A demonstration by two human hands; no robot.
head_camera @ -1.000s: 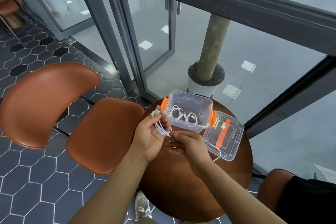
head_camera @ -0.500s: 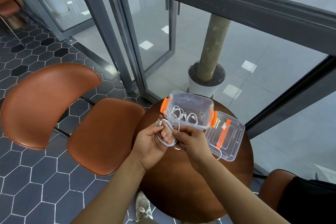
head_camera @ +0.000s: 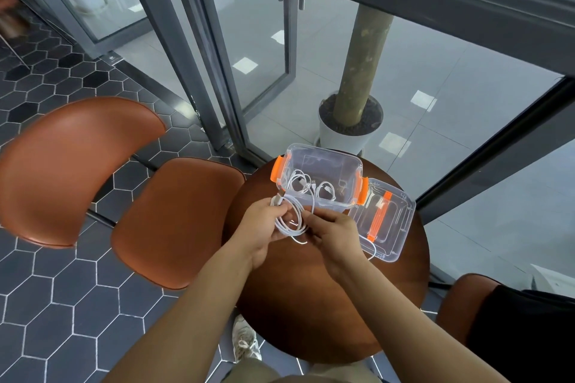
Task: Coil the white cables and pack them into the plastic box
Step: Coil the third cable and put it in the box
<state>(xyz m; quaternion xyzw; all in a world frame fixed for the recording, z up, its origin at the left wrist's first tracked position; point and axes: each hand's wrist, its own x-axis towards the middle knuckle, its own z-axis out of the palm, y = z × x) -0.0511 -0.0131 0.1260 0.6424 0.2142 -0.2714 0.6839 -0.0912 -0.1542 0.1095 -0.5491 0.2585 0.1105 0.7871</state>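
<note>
The left hand (head_camera: 263, 228) grips a coiled cable (head_camera: 284, 227) over the table (head_camera: 311, 305). The right hand (head_camera: 337, 235) pinches its loops. More cables (head_camera: 306, 185) lie in the box (head_camera: 326, 158).

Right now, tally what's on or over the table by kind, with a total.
Plastic box: 1
Lid: 1
White cables: 3, the held cable plus what look like 2 coils in the box
Hands: 2, left hand and right hand, both gripping the held cable
Total: 7
</note>
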